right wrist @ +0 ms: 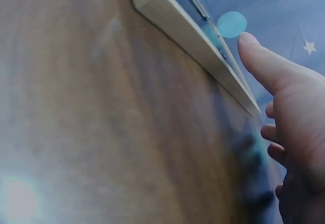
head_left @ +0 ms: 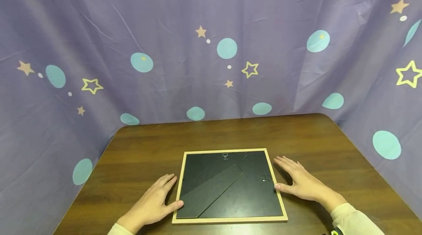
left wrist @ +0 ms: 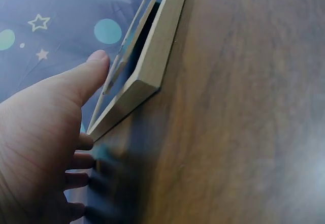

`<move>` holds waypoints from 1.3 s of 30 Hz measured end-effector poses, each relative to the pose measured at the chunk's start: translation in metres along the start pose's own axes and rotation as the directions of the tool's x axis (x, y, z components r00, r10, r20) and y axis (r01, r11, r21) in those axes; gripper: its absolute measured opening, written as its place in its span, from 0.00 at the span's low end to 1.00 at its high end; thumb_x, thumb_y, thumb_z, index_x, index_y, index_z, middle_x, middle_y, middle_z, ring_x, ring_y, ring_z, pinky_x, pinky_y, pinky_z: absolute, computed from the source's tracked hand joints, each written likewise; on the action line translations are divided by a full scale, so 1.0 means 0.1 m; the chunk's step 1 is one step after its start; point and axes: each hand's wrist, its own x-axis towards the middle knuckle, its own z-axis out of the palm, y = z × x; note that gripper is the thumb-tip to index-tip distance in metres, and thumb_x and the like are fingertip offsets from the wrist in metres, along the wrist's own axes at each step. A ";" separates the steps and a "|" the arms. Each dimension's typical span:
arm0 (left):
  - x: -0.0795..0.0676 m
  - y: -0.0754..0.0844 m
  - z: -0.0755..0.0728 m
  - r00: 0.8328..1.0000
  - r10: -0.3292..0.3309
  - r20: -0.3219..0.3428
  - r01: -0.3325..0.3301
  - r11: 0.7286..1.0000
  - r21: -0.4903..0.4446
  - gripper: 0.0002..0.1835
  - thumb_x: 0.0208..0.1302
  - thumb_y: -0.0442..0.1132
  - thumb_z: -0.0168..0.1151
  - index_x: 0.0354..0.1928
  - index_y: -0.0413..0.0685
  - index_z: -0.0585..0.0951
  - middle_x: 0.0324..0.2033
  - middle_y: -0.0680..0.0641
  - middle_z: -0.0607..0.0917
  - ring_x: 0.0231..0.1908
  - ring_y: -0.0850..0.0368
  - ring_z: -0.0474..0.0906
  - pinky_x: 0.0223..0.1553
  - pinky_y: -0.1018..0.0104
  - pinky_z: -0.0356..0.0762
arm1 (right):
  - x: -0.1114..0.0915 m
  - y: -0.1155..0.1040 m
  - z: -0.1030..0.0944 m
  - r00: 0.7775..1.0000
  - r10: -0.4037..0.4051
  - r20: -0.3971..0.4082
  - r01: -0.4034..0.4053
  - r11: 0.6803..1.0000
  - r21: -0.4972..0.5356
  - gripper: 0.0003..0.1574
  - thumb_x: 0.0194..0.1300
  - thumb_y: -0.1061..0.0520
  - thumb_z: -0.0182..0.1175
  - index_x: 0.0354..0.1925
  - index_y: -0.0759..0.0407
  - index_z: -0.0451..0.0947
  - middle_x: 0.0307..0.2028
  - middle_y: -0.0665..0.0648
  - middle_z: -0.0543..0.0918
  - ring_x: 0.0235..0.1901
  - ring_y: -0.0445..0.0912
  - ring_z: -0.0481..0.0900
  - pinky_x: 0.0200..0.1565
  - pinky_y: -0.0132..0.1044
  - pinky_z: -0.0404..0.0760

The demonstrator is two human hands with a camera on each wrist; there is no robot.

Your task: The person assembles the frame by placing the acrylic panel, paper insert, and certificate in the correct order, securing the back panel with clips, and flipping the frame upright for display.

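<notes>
A picture frame [head_left: 230,220] with a pale wooden rim lies face down on the table, its black backing board [head_left: 254,200] upward. A black easel leg [head_left: 214,193] lies flat, slantwise across that board. Beside the frame's left side is my left hand [head_left: 153,200], fingers extended and thumb reaching over the rim. My right hand [head_left: 301,180] is at the right side, fingers spread, with its thumb at the rim. Both wrist views show the wooden side, at the left hand [left wrist: 40,127] and at the right hand [right wrist: 299,107]; whether either thumb touches it, I cannot tell.
The brown wooden table [head_left: 158,140] has rounded far corners. A purple curtain [head_left: 178,74] with stars and teal dots hangs behind it and along both sides. Small metal hangers sit on the backing near the top edge [head_left: 225,156] and the right edge [head_left: 266,178].
</notes>
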 end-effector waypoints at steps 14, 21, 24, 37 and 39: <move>-0.02 0.06 0.11 0.999 0.035 0.021 -0.036 0.999 0.019 0.47 0.61 0.70 0.51 0.67 0.36 0.67 0.68 0.33 0.61 0.68 0.31 0.53 0.61 0.29 0.52 | -0.08 -0.13 0.18 1.000 -0.020 -0.005 0.020 0.999 -0.036 0.57 0.52 0.31 0.66 0.70 0.58 0.62 0.67 0.62 0.66 0.68 0.65 0.55 0.58 0.75 0.48; -0.04 0.06 0.09 0.999 0.021 0.035 -0.022 1.000 0.016 0.47 0.62 0.70 0.50 0.68 0.37 0.66 0.69 0.33 0.60 0.68 0.32 0.52 0.62 0.30 0.50 | -0.08 -0.14 0.20 1.000 0.010 0.023 -0.010 1.000 0.001 0.57 0.52 0.30 0.66 0.71 0.57 0.61 0.69 0.61 0.64 0.70 0.63 0.52 0.60 0.74 0.46; -0.06 0.04 0.10 0.999 0.021 0.034 -0.021 1.000 0.014 0.46 0.63 0.69 0.50 0.68 0.38 0.65 0.69 0.34 0.60 0.69 0.32 0.51 0.63 0.31 0.49 | -0.07 -0.14 0.22 1.000 0.011 0.026 -0.011 1.000 0.016 0.57 0.52 0.31 0.67 0.70 0.57 0.61 0.69 0.61 0.64 0.70 0.62 0.52 0.60 0.74 0.45; -0.10 0.04 0.06 0.999 0.004 0.039 -0.003 1.000 -0.015 0.46 0.63 0.69 0.50 0.70 0.39 0.63 0.69 0.32 0.58 0.69 0.31 0.49 0.61 0.28 0.46 | -0.02 -0.21 0.22 1.000 0.022 -0.021 -0.019 0.990 0.138 0.54 0.55 0.38 0.68 0.72 0.55 0.58 0.70 0.63 0.61 0.68 0.63 0.56 0.62 0.71 0.45; -0.09 0.05 0.05 0.999 -0.007 0.041 0.009 0.999 -0.036 0.46 0.62 0.69 0.51 0.70 0.40 0.62 0.69 0.32 0.58 0.69 0.30 0.48 0.60 0.26 0.46 | -0.02 -0.22 0.20 0.999 0.038 -0.027 -0.032 0.981 0.190 0.52 0.57 0.41 0.67 0.72 0.55 0.57 0.71 0.63 0.59 0.68 0.65 0.55 0.61 0.71 0.47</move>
